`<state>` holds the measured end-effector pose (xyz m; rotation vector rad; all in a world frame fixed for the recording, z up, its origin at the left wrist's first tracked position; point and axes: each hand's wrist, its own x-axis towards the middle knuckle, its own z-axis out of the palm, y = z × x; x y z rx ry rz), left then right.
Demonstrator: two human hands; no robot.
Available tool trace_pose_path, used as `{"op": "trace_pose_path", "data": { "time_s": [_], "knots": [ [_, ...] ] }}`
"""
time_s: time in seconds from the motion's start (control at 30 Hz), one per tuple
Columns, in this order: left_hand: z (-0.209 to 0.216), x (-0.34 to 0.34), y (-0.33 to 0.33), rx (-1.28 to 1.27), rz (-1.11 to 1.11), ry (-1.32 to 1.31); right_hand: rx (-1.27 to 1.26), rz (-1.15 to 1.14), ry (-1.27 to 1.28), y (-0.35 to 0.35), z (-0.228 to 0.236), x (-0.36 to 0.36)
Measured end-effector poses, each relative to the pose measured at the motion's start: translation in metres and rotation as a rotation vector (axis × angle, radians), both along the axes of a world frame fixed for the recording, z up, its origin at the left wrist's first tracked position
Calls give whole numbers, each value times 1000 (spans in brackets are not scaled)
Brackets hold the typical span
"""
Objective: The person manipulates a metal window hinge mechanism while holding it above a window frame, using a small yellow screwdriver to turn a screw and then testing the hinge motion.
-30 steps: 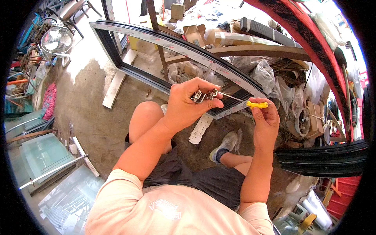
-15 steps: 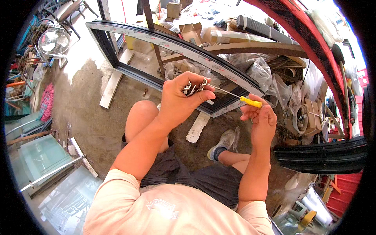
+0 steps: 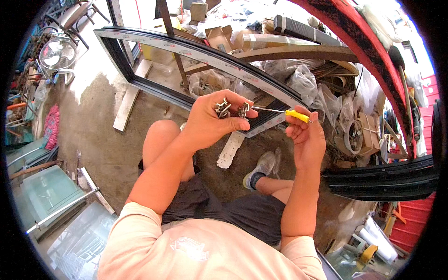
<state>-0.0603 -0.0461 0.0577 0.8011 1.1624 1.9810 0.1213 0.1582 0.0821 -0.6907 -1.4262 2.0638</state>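
Observation:
My left hand (image 3: 212,122) is closed around several small metal brackets (image 3: 223,108), with one of them pinched at the fingertips. In my right hand (image 3: 305,140) is a screwdriver (image 3: 297,115) with a yellow handle, gripped between thumb and fingers. Its thin shaft points left, and the tip reaches the bracket at my left fingertips; whether it sits in a screw is too small to tell. Just beyond both hands stands a dark window frame (image 3: 163,94) with printed protective film along its upper face.
White-coated strips (image 3: 230,150) lie on the floor under the frame. Ahead are cardboard boxes (image 3: 219,38) and plastic wrapping (image 3: 305,84). Glass panes (image 3: 49,191) lean at the left, near a fan (image 3: 58,52). Black profiles (image 3: 380,179) stick in from the right.
The screwdriver has turned from slanting downward to nearly level, and my right fingers have shifted on its handle. The whole view has shifted slightly.

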Motion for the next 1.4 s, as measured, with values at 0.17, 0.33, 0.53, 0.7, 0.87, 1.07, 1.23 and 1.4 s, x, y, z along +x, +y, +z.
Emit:
{"op": "trace_pose_path", "data": {
  "time_s": [0.17, 0.33, 0.53, 0.7, 0.87, 1.07, 1.23, 1.4],
  "knots": [
    [11, -1, -5, -42, -104, 57, -79, 92, 53, 13, -2, 9],
    [13, -1, -5, -33, -103, 115, -100, 149, 109, 18, 0, 13],
    [5, -1, -4, -61, -69, 55, -79, 180, 62, 14, 0, 11],
    [14, -2, -5, -119, -34, 75, 5, 226, -18, 17, -5, 14],
    [14, -4, -7, -145, -32, 21, 104, 212, -7, 18, -12, 12],
    [9, -3, -6, -23, -31, -88, 339, 76, -60, 20, -15, 14],
    [5, -4, -6, 12, -10, -66, 303, 80, -20, 18, -10, 21],
    [8, -4, -7, 15, -4, -60, 358, 39, 26, 9, -7, 16]
  ]
}}
